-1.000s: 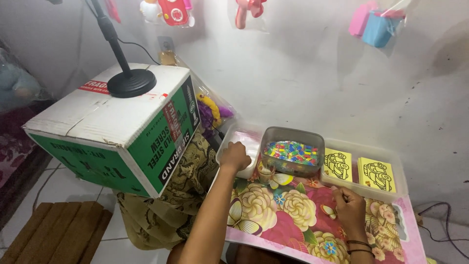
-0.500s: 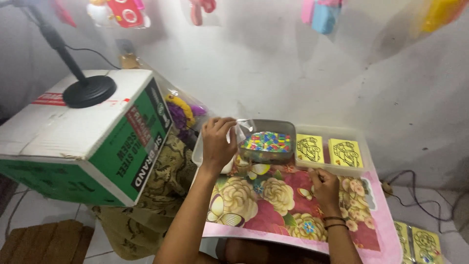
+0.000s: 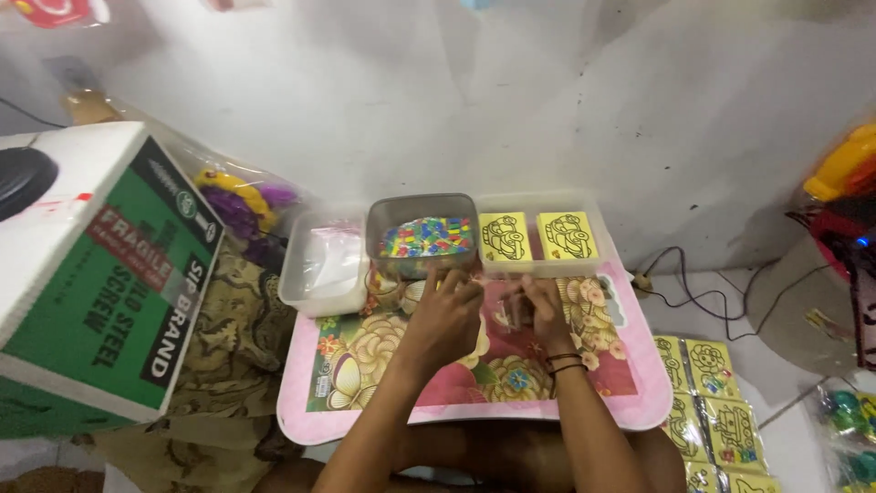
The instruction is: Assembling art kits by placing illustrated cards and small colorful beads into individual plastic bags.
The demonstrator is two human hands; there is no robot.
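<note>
A person is sitting at a small pink-rimmed table (image 3: 630,402) whose top is carrying a printed pattern of large flowers. Both forearms are reaching forward over it, and the hands are meeting near the table's far edge.

The left hand (image 3: 445,315) is lying knuckles-up, its fingers curled loosely inward with the tips pointing toward the right hand. The right hand (image 3: 538,310), wearing thin dark bands at the wrist, is sitting just beside it with its fingers bent down and bunched. The two hands are nearly touching. Something small may be pinched between them, but the view here is too blurred to tell, so whether either hand is actually gripping anything cannot be told.

Directly beyond the left hand's fingertips, a grey plastic tub (image 3: 422,212) is standing on the table's far edge, filled with small multicoloured beads (image 3: 427,237). To its left, a clear plastic container (image 3: 321,288) is sitting with a clear bag inside. To its right, a clear tray (image 3: 584,265) is holding two yellow cards (image 3: 537,236) with black line drawings of vehicles, lying side by side.

On the person's left, a large green and white cardboard box (image 3: 100,274) is standing on patterned cloth, with a round black stand base on top. On the floor to the right, more yellow picture cards (image 3: 707,393) are lying in clear sleeves.
</note>
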